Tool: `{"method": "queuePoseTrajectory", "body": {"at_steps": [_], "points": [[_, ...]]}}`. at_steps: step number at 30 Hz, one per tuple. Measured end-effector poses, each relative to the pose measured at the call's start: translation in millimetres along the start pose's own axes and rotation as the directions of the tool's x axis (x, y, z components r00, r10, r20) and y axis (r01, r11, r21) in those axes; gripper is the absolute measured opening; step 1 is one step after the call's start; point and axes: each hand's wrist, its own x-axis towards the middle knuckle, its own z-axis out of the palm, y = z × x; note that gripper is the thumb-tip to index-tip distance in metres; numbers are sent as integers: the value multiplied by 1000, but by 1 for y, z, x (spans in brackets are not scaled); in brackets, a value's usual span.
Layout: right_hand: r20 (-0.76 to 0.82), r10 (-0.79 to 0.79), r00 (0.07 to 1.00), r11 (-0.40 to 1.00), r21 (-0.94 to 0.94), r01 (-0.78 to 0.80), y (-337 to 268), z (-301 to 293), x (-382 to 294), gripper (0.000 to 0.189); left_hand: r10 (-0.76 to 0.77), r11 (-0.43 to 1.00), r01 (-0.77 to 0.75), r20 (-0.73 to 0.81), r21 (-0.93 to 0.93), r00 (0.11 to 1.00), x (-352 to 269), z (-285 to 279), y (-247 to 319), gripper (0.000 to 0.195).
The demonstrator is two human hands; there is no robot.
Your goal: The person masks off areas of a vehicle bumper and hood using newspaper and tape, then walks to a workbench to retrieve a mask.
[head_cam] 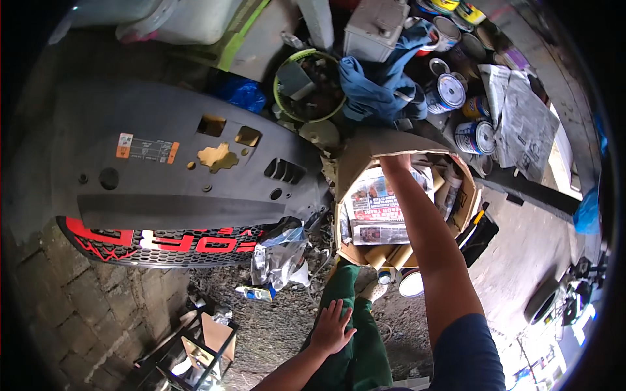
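My right hand (397, 162) reaches into an open cardboard box (379, 140) at its far side. The fingers are hidden below the wrist, so what they touch does not show. Folded newspapers (374, 198) lie in the box beside that forearm. Rolls of brown paper or tape (379, 256) stick up along the near wall, and a plastic-wrapped item (450, 193) leans at the right. My left hand (334, 328) rests on the thigh of my green trousers (342, 288), fingers spread and holding nothing.
A dark vehicle panel (161, 185) with cut-outs stands left, above a black grille with red letters (195, 244). Behind the box are a green basket (279, 97), blue cloth (374, 85), a battery (374, 32) and paint cans (447, 93). A metal-framed stand (215, 344) sits lower left.
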Motion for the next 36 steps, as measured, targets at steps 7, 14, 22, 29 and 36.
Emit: {"method": "queuePoseTrajectory", "body": {"at_steps": [7, 14, 22, 29, 36], "points": [[23, -50, 998, 986, -158, 53, -10, -11, 4, 37, -31, 999, 30, -23, -32, 999, 2, 0, 6, 70], [363, -28, 931, 985, -148, 88, -22, -70, -33, 31, -61, 998, 61, 33, -17, 998, 1, 2, 16, 69], [-449, -176, 876, 902, 283, 326, -26, -241, -176, 23, -44, 998, 49, -103, 39, 994, -16, 28, 39, 69], [166, 292, 942, -46, 986, -160, -5, -376, -355, 20, 137, 990, -113, -397, 83, 908, -53, 62, 76, 65], [261, -46, 964, -496, 832, -249, 4, -470, -538, 24, -146, 282, 43, 2, -958, 989, -121, -37, 129, 85]]}}
